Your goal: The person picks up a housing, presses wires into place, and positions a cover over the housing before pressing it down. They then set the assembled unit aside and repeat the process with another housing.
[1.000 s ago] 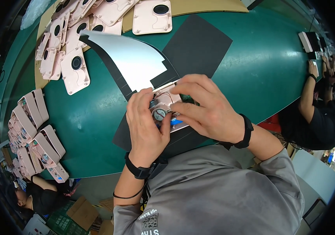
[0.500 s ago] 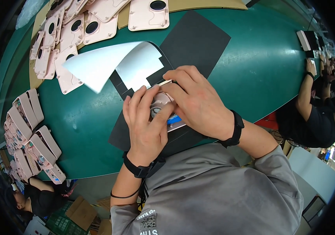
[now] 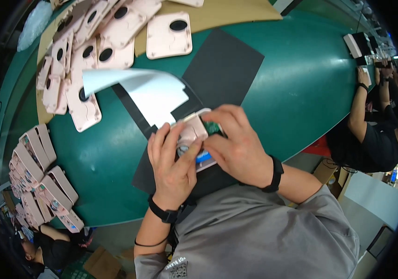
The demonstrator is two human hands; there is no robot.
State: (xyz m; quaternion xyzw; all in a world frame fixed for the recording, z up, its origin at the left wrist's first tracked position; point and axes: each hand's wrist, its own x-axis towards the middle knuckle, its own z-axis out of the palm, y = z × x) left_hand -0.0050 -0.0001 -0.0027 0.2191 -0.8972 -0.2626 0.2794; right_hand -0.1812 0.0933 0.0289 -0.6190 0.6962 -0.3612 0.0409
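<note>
The right hand (image 3: 241, 148) has shifted off the green circuit board (image 3: 212, 128), baring more of it than half a second ago, and the curled end of the glossy white sheet (image 3: 157, 98) has lifted. The left hand (image 3: 169, 167) grips the open pale pink housing (image 3: 193, 127), fingers on its left rim, thumb reaching over the inside near the blue component (image 3: 203, 157). The right hand's fingers bend over the housing's right side; whether they pinch anything cannot be told. The housing sits above black sheeting (image 3: 222, 65) at the near edge of the green bench (image 3: 296, 88).
</note>
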